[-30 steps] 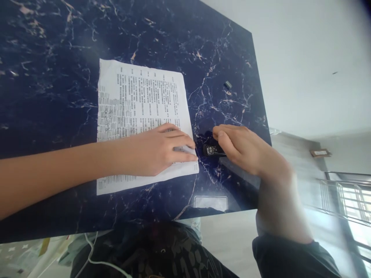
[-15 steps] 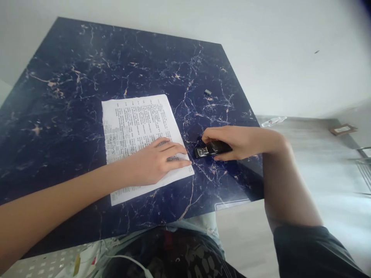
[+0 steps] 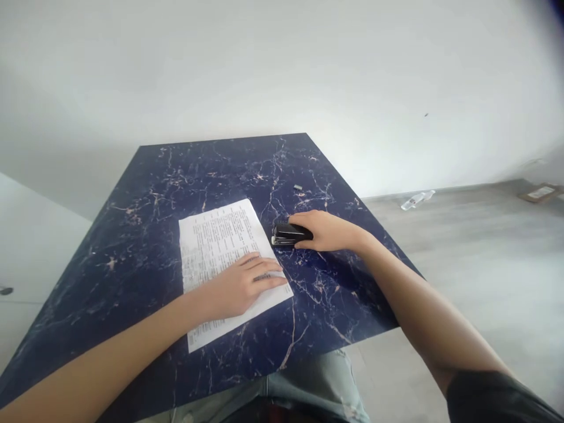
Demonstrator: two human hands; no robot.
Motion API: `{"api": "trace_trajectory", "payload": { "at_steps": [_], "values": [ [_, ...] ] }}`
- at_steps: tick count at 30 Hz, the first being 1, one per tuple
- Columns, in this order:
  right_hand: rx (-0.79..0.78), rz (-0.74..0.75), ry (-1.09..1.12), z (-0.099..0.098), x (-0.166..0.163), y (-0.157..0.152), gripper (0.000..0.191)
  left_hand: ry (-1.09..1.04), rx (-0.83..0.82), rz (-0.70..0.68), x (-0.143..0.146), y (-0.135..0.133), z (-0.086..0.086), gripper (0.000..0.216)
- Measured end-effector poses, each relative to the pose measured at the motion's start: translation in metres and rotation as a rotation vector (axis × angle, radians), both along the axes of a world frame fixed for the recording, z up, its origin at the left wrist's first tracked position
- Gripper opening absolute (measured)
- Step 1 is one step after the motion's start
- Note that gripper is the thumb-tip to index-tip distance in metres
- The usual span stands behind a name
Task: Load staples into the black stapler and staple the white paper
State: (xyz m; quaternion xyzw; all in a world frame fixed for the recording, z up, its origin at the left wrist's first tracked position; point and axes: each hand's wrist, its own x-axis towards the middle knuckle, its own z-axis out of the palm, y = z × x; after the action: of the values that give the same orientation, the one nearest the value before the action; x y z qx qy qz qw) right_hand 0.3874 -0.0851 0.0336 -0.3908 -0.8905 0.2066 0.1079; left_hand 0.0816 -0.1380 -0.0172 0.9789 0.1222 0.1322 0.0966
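A printed sheet of paper (image 3: 218,247) lies on the dark blue marbled table (image 3: 145,194). My left hand (image 3: 240,285) rests flat on the sheet's near right part, fingers stretched out. My right hand (image 3: 324,230) is closed around a small black stapler (image 3: 285,234), which sits on the table just right of the paper's right edge, its metal end pointing toward the sheet.
A small grey object (image 3: 298,187) lies on the table beyond the stapler. The table's right edge drops to a grey floor with a plastic bottle (image 3: 416,200) and a flat cardboard piece (image 3: 540,192). A white wall stands behind.
The view has tilted up, showing the whole table and wall. My right hand has slid the stapler farther up along the paper's right edge. My left hand stays flat on the sheet.
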Motion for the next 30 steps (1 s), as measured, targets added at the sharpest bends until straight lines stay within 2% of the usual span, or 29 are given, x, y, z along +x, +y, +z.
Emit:
{"api": "trace_trajectory", "payload": {
  "at_steps": [2, 5, 8, 11, 13, 17, 19, 20, 22, 24, 26, 28, 30],
  "values": [
    [0.050, -0.121, 0.050, -0.001, 0.000, 0.000, 0.015, 0.035, -0.015, -0.036, 0.000, -0.001, 0.001, 0.047],
    [0.156, -0.263, 0.230, -0.009, -0.022, -0.004, 0.017, 0.080, -0.037, -0.101, 0.003, -0.007, 0.004, 0.049],
    [0.172, -0.240, 0.395, -0.018, -0.059, -0.015, 0.019, 0.083, -0.041, -0.132, 0.010, -0.015, 0.006, 0.049],
    [0.253, -0.201, 0.428, -0.020, -0.080, -0.025, 0.020, 0.024, -0.051, -0.109, 0.015, -0.021, 0.006, 0.045],
    [0.382, -0.267, 0.434, -0.016, -0.079, -0.027, 0.019, -0.004, -0.057, -0.104, 0.017, -0.023, 0.005, 0.045],
    [0.672, -0.534, 0.532, -0.001, -0.062, -0.030, 0.014, -0.013, -0.016, -0.106, 0.015, -0.021, 0.002, 0.044],
    [0.735, -0.578, 0.567, 0.005, -0.060, -0.035, 0.014, -0.021, 0.021, -0.103, 0.014, -0.021, 0.000, 0.042],
    [0.704, -0.557, 0.575, 0.006, -0.063, -0.038, 0.017, -0.030, 0.043, -0.101, 0.014, -0.021, 0.000, 0.041],
    [0.528, -0.451, 0.568, 0.001, -0.076, -0.043, 0.023, -0.054, 0.092, -0.120, 0.015, -0.023, 0.001, 0.038],
    [0.308, -0.289, 0.522, -0.011, -0.092, -0.044, 0.026, -0.106, 0.160, -0.162, 0.015, -0.025, 0.004, 0.033],
    [0.154, -0.148, 0.457, -0.026, -0.105, -0.040, 0.026, -0.177, 0.226, -0.201, 0.015, -0.028, 0.008, 0.027],
    [0.077, -0.043, 0.379, -0.038, -0.110, -0.034, 0.028, -0.248, 0.277, -0.199, 0.013, -0.029, 0.014, 0.021],
    [0.044, 0.026, 0.307, -0.041, -0.104, -0.026, 0.027, -0.316, 0.288, -0.163, 0.011, -0.027, 0.019, 0.018]
  ]
}}
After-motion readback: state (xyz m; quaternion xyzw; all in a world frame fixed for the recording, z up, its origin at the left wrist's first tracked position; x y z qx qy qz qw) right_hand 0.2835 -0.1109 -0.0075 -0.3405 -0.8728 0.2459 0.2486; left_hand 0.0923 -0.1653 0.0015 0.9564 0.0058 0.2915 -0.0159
